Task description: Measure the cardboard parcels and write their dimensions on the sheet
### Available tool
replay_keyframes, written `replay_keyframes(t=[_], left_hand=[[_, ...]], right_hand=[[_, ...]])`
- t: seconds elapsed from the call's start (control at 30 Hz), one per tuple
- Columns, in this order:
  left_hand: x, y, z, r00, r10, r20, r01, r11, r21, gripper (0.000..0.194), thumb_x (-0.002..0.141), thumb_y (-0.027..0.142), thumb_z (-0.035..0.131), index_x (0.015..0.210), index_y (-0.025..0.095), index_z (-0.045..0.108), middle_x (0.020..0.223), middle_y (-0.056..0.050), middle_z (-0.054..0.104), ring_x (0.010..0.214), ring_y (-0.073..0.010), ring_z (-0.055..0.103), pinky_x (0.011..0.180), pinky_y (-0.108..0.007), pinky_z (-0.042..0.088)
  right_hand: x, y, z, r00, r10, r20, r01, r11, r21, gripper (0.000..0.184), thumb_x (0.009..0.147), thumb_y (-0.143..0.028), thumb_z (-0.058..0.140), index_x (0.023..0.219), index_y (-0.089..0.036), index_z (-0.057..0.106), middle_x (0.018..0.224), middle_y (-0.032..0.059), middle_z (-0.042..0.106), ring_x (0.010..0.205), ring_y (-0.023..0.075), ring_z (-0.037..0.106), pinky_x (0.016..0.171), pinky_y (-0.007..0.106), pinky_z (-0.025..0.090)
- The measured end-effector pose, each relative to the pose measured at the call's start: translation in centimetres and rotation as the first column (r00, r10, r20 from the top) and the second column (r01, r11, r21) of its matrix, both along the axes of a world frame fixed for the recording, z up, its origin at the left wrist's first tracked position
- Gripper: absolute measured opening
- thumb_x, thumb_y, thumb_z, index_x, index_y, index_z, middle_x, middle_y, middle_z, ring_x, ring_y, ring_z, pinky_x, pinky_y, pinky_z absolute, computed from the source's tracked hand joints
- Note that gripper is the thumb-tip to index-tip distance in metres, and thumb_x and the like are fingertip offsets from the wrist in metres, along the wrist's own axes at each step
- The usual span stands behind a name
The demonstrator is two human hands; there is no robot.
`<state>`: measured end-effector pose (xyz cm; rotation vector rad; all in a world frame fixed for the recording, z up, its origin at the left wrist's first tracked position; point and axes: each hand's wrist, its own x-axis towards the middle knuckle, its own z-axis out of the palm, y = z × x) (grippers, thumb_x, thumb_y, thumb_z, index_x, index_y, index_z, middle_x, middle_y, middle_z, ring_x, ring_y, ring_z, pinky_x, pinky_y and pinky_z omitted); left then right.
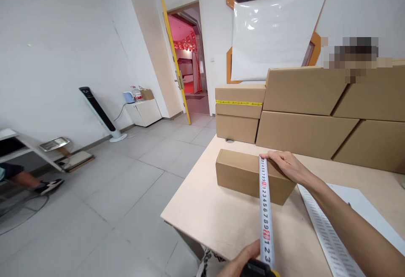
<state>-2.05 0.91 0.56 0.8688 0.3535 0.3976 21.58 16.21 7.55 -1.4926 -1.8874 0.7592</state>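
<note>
A small closed cardboard box (240, 176) lies on the pale wooden table (202, 218). Across its top runs the white blade of a tape measure (265, 209), its numbers facing up, reaching down toward me. My right hand (284, 163) rests on the box and holds the blade's end at the far top edge between its fingers. Low in the view, my left hand (243, 260) grips the black and yellow tape case, which the frame's bottom edge partly cuts off. Beneath my right forearm lie printed paper sheets (329, 235).
Larger cardboard boxes (300, 129) are stacked along the table's far side, one with a yellow tape strip (238, 103). A person's head (354, 53) shows behind them. Leftward are tiled floor (126, 209), a tower fan (99, 112), a platform scale (68, 154) and an open door (174, 57).
</note>
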Motion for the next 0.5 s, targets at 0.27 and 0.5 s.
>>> replay_keyframes(t=[0.27,0.5], left_hand=[[0.3,-1.2,0.1,0.991,0.131,0.019,-0.133,0.988,0.075,0.101,0.063,0.055,0.073,0.148,0.025,0.026,0.105,-0.016,0.069,0.107,-0.0367,0.061,0.102,-0.054,0.034],[-0.8,-1.0,-0.4,0.985,0.173,0.027,-0.175,0.980,0.096,0.102,0.056,0.052,0.081,0.144,0.025,0.036,0.114,-0.016,0.065,0.112,-0.0374,0.058,0.102,-0.053,0.035]], right_hand=[[0.0,0.0,0.0,1.000,0.008,0.012,-0.008,1.000,0.010,0.056,0.089,-0.055,0.034,0.106,-0.020,0.075,0.106,0.0027,0.073,0.100,0.0280,0.065,0.091,0.038,0.046],[0.6,0.4,-0.9,0.990,0.008,0.140,-0.022,0.995,0.098,0.054,0.093,-0.055,0.027,0.136,-0.032,0.052,0.134,0.0001,0.059,0.122,0.0277,0.053,0.101,0.041,0.038]])
